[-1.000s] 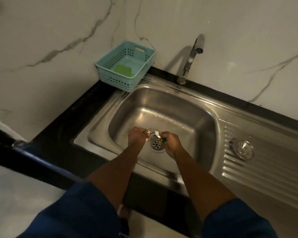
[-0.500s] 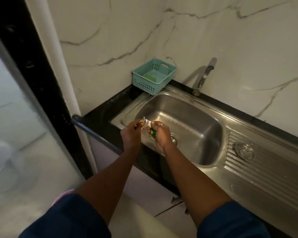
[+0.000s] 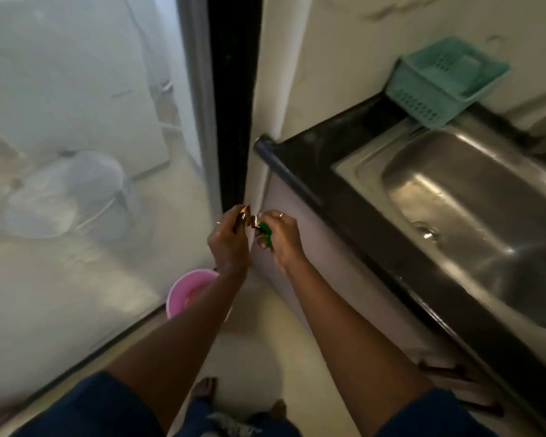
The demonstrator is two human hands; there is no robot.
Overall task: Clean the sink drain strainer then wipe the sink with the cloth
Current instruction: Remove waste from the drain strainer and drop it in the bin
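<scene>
My left hand and my right hand are side by side in the air to the left of the counter, above the floor. Each is closed on small colourful scraps of litter: reddish-yellow bits in the left, green and silvery bits in the right. The steel sink lies at the right with its drain hole showing and nothing in it. The strainer and the cloth are out of view.
A pink bucket stands on the floor just below my left hand. A teal basket sits on the black counter behind the sink. A frosted glass door with a black frame fills the left. My feet are at the bottom.
Both hands lifted the scraps out of the sink basin and carried them left, past the counter edge. The view swung left and down, bringing the pink bucket into sight.
</scene>
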